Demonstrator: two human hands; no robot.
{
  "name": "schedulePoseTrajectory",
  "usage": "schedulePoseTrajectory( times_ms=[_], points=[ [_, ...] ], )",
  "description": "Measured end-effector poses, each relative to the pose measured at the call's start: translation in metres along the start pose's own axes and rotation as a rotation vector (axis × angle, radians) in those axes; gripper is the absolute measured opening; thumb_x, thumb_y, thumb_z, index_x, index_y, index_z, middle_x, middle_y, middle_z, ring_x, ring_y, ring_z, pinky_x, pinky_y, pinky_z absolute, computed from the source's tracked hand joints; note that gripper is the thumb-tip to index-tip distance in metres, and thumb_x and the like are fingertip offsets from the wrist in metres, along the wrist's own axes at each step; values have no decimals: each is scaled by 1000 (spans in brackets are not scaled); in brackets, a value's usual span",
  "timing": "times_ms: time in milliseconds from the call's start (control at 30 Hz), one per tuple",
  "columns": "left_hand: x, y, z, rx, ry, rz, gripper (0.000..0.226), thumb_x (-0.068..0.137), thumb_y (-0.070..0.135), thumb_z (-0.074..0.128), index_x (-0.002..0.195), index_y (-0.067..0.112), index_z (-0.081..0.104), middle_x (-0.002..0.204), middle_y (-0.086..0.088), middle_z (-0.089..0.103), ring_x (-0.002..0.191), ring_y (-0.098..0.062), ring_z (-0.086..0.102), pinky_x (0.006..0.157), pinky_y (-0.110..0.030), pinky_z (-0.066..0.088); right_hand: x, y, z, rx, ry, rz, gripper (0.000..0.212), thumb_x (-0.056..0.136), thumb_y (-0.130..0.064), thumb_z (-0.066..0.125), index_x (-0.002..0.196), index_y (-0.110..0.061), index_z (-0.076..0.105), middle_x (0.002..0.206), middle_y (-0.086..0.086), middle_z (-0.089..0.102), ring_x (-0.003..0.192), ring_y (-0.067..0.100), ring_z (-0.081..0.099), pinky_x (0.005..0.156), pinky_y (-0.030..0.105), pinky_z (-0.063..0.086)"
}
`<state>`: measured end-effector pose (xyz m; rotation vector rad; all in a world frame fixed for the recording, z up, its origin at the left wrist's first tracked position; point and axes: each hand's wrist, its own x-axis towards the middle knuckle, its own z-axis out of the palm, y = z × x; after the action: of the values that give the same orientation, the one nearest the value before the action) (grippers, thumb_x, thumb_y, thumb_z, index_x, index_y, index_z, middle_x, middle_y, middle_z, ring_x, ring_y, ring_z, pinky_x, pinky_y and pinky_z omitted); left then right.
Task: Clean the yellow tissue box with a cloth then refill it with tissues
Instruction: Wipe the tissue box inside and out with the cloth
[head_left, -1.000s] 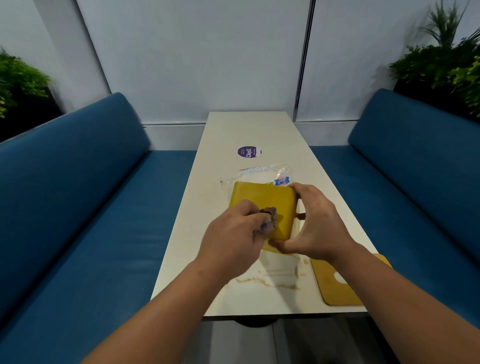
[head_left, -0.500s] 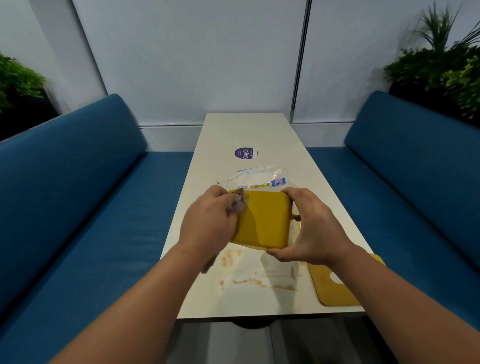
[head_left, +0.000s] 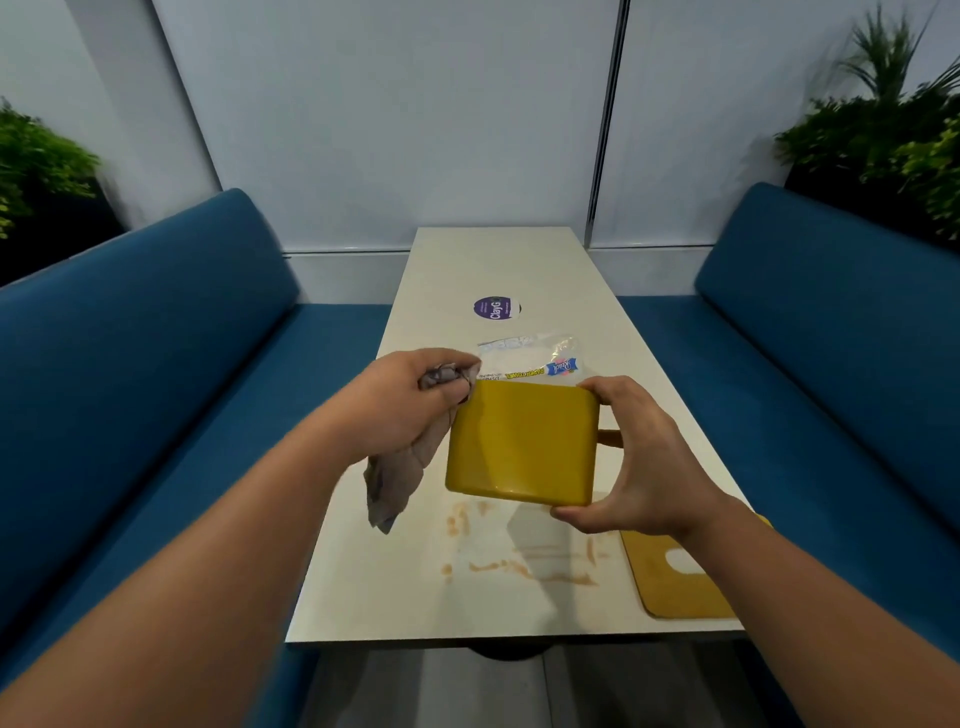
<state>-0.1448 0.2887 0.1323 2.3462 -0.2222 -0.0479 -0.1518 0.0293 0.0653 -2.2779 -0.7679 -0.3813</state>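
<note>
The yellow tissue box (head_left: 519, 447) is held above the white table (head_left: 493, 270), one broad flat face turned toward me. My right hand (head_left: 639, 457) grips its right side, thumb under the near edge and fingers over the far top corner. My left hand (head_left: 410, 400) holds a crumpled grey cloth (head_left: 400, 467) at the box's upper left corner; the cloth's tail hangs down beside the box. A clear plastic pack of tissues (head_left: 530, 358) lies on the table just behind the box. The yellow lid (head_left: 675, 577) with a white oval slot lies flat at the near right, partly under my right forearm.
Brown smears (head_left: 498, 561) mark the table surface below the box. A round purple sticker (head_left: 496, 307) sits farther back. Blue benches (head_left: 156, 374) flank the table on both sides, with plants (head_left: 893, 130) behind them.
My left hand with the cloth has swept from the box's middle to its upper left corner. The box has been tilted so its flat face is turned more toward me.
</note>
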Motion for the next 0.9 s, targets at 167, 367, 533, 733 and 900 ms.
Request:
schedulePoseTrajectory(
  times_ms=[167, 367, 533, 733, 900],
  points=[
    [3, 11, -1, -146, -45, 41, 16, 95, 34, 55, 106, 30, 67, 96, 14, 66, 94, -7, 60, 75, -20, 50, 2, 0, -8, 29, -104, 64, 104, 51, -54, 87, 133, -42, 24, 136, -16, 30, 122, -3, 35, 92, 15, 45],
    [7, 38, 28, 9, 64, 70, 16, 93, 31, 58, 104, 25, 68, 95, 9, 66, 89, -10, 57, 74, -25, 46, 16, -31, 6, -393, -107, 21, 127, 47, -66, 82, 149, -19, 21, 145, -1, 30, 131, 17, 25, 111, 35, 27],
    [8, 48, 43, 143, 112, 82, 19, 93, 32, 55, 105, 22, 66, 102, 2, 65, 94, -19, 55, 78, -29, 45, 13, -33, 25, -393, 34, 35, 104, 43, -49, 87, 130, -10, 45, 122, 5, 54, 110, 17, 41, 97, 47, 46],
    [6, 25, 22, 150, 307, 111, 21, 92, 32, 57, 108, 25, 70, 107, 7, 61, 92, -7, 49, 77, -20, 36, -5, -12, 14, -210, 4, 133, 108, 46, -53, 86, 135, -21, 33, 128, -8, 43, 109, 10, 41, 83, 26, 41],
    [-3, -38, -3, -104, 450, -75, 14, 88, 37, 64, 99, 31, 72, 93, 11, 68, 92, -10, 63, 85, -37, 54, -15, 16, -1, -62, 58, 290, 114, 43, -53, 88, 138, -26, 31, 133, -10, 43, 112, 7, 43, 87, 29, 45]
  ],
)
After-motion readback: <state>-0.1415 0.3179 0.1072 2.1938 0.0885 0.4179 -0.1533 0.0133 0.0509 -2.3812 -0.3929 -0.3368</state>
